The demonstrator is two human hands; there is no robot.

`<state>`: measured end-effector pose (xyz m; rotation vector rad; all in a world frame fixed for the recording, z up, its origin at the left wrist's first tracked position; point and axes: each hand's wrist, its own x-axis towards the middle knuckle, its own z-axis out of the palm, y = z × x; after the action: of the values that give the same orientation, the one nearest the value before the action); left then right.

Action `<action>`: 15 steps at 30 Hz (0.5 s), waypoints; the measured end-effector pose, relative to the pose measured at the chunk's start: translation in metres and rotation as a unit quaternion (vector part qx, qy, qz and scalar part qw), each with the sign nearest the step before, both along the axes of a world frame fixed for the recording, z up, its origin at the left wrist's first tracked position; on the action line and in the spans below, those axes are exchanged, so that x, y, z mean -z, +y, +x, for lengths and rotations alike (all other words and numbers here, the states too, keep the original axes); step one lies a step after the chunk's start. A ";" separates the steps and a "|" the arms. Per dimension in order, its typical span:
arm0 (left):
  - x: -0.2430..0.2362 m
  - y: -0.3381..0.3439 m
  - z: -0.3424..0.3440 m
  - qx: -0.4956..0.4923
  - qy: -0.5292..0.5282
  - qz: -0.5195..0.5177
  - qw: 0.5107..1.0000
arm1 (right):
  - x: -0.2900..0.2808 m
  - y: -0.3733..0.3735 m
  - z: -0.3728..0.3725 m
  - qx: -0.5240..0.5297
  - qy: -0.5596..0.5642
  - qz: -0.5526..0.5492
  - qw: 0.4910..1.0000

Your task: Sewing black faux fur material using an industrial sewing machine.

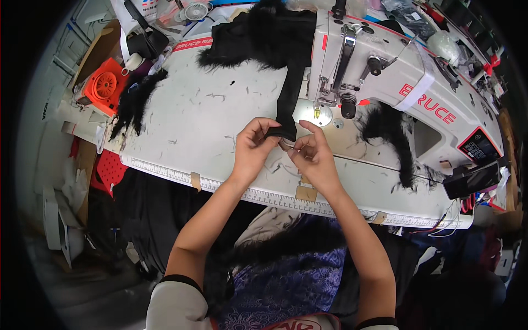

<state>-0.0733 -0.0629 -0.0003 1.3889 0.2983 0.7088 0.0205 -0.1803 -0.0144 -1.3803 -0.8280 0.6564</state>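
My left hand [253, 148] pinches the folded end of a black fabric strap [290, 93], which runs up to a black fur-trimmed garment [258, 38] at the back of the sewing table. Beside it, my right hand [313, 159] is closed at the thumb and fingertips on a small pale piece [286, 142] at the strap's end, too small to make out. Both hands are just left of and below the white sewing machine's needle plate [322, 115], outside the presser foot.
The sewing machine [423, 104] fills the right side, with a phone [470, 180] at its front corner. Black fur pieces lie left [137, 104] and right [396, 148]. An orange fan-like device [103, 85] stands far left. A ruler tape [220, 185] lines the table's front edge.
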 end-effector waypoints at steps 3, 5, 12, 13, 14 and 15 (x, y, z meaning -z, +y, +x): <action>-0.002 -0.003 -0.004 0.004 0.019 0.029 0.999 | -0.004 -0.004 -0.006 0.032 -0.067 0.019 0.997; -0.001 -0.006 -0.007 0.004 0.007 0.071 0.997 | -0.005 -0.003 -0.009 0.051 -0.125 0.031 0.990; -0.011 -0.008 -0.012 0.002 0.013 0.108 0.994 | -0.011 -0.005 -0.007 0.067 -0.040 -0.007 0.997; -0.016 -0.011 -0.012 0.006 0.006 0.096 0.995 | -0.016 -0.006 -0.010 0.062 -0.061 0.003 0.996; -0.019 -0.013 -0.011 0.010 -0.001 0.084 0.996 | -0.020 -0.007 -0.012 0.058 -0.082 0.014 0.995; -0.016 -0.012 -0.012 0.011 -0.001 0.084 0.996 | -0.018 -0.006 -0.011 0.059 -0.082 0.013 0.995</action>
<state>-0.0854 -0.0750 0.0162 1.5481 0.2253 0.7296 0.0094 -0.1866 0.0033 -1.4612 -0.8741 0.4442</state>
